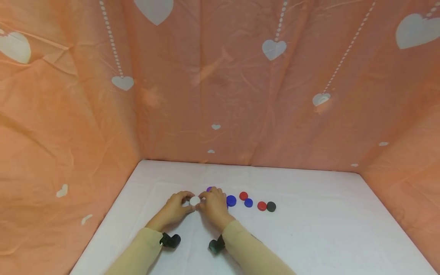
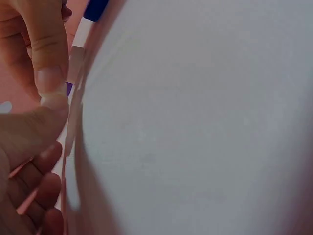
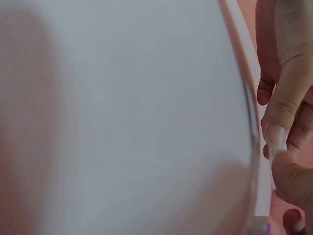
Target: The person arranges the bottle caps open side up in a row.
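Observation:
In the head view a white round cap (image 1: 194, 201) is held between my two hands, left of the other caps. My left hand (image 1: 176, 205) pinches its left side with thumb and fingers. From the other side my right hand (image 1: 214, 206) pinches its right edge. Both wrist views show the thumbs meeting at the white cap (image 2: 54, 94), which the fingertips mostly cover. Just behind the right hand a purple cap (image 1: 209, 189) peeks out. Close to its right side lies a blue cap (image 1: 231, 201), with another blue edge partly hidden by that hand.
Farther right on the white tabletop (image 1: 319, 229) lie a red cap (image 1: 243, 196) touching a second blue cap (image 1: 248, 203), then another red cap (image 1: 262, 206) against a black cap (image 1: 271, 206). An orange cloth (image 1: 240, 95) with hearts encloses the back and sides.

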Tool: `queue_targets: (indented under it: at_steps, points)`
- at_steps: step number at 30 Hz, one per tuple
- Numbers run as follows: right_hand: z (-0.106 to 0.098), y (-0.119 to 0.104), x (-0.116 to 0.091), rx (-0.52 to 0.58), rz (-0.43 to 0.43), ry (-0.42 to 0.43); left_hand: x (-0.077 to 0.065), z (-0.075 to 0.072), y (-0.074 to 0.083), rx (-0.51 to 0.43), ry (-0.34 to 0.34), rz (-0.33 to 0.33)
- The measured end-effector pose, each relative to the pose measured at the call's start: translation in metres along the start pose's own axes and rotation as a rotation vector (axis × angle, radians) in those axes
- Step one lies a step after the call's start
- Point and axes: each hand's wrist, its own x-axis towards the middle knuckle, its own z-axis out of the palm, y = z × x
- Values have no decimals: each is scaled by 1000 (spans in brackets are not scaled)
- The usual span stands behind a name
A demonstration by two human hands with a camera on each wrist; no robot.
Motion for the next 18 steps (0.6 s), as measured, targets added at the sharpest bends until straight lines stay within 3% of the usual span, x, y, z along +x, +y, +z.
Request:
queue_targets:
  at_steps: [4,11,18]
  points:
    - [-10,1,-4,61,-5,-42,-3,-3,3,-71,-10,28]
    - [-28,9,-21,298,41,-125,-12,-7,17,-220,-49,95]
    - [-33,13,-32,384,14,-103,-16,-6,24,-256,-66,87]
